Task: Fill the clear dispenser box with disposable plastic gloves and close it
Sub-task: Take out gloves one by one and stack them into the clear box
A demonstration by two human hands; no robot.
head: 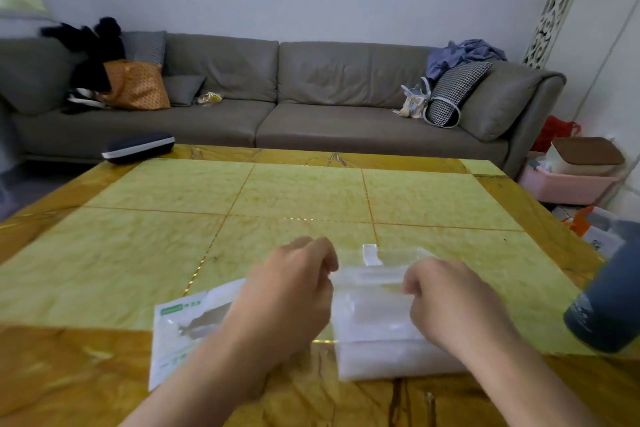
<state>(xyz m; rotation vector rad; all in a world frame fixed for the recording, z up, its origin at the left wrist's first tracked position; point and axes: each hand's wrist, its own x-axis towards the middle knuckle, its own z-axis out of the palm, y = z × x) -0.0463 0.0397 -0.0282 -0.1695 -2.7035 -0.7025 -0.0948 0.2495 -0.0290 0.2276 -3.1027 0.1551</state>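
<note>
Right at the near edge of the table (104,253) sits the clear dispenser box (377,322), a milky mass of disposable gloves (374,354) showing through its walls, so the filling looks largely done. Both hands are on its far end: the left hand (287,291) curls its fingers in at the left corner of the clear lid (374,274), the right hand (450,298) mirrors it at the right corner, each seemingly pinching the lid's edge, though blur hides the fingertips. One hand per corner makes sense, I'd say, to keep the lid level while it seats. A small white tab (371,254) stands just beyond. Left of the box, partly under the left forearm, lies the printed glove packet (180,329). At the right edge, a dark bottle (609,291). Far off, a dark case (138,147), then the grey sofa (311,97).
</note>
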